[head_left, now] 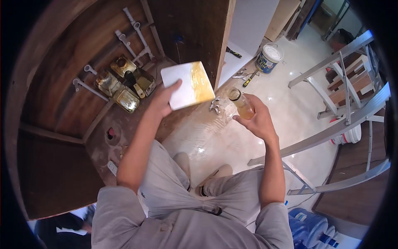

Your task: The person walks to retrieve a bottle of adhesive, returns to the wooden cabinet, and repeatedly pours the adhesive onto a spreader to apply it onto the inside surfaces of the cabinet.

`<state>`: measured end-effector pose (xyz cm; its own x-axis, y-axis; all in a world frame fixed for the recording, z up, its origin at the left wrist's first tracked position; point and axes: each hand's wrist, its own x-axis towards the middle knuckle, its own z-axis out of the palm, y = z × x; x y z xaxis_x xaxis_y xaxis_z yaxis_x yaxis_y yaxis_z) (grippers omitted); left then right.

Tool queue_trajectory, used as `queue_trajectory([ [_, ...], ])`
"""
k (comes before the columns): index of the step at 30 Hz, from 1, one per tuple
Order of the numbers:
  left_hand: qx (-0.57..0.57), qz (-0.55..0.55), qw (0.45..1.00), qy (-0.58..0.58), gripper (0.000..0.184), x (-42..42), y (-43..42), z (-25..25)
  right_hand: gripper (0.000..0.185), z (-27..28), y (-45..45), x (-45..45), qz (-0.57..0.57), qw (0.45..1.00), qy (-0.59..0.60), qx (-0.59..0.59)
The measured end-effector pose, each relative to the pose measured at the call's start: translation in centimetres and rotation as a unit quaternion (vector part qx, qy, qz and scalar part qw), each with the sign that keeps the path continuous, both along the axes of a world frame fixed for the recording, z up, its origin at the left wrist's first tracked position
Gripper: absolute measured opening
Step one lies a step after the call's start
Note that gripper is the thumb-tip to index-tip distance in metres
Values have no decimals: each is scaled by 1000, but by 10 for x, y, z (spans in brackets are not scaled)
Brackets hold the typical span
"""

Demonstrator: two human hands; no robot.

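Observation:
My left hand [165, 101] is closed on the near left side of a white square panel [178, 83], thumb on its face. Glossy yellow liquid [200, 81] coats the panel's right part. My right hand [261, 118] is wrapped round a clear glass bottle [236, 97], tilted, with its open mouth toward the panel and some yellowish liquid inside. Bottle and panel are apart. Beyond my left hand, amber-stained containers [126, 99] lie in the wooden cabinet, with a dark-handled brush [134, 85] among them.
White pipes [139, 35] stick out inside the cabinet [66, 54]. A paint bucket [269, 58] stands ahead, with a yellow-black tool [249, 79] near it. A metal ladder [344, 128] occupies the right; blue water jugs [306, 226] lie behind. Another person [62, 230] is at lower left.

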<state>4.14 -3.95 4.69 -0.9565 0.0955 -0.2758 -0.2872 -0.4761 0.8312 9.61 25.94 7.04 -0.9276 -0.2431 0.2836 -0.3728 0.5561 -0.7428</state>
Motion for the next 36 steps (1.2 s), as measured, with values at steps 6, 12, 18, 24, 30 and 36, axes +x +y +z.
queue_trajectory([
  [6,21,-49,999,9,40,48,3,-8,57,22,0,2,-41,967,125,219],
  [12,37,-89,995,17,38,44,3,-16,42,70,-3,10,-26,854,243,460],
  [18,48,-123,991,18,38,53,8,-4,34,102,-13,13,1,780,300,549],
  [24,52,-144,988,32,36,53,12,-10,31,111,-23,12,9,751,317,579],
  [30,49,-164,985,33,37,55,13,-7,33,116,-30,12,7,737,319,596],
  [36,35,-161,986,30,36,53,11,-12,38,117,-33,11,9,746,276,606],
])
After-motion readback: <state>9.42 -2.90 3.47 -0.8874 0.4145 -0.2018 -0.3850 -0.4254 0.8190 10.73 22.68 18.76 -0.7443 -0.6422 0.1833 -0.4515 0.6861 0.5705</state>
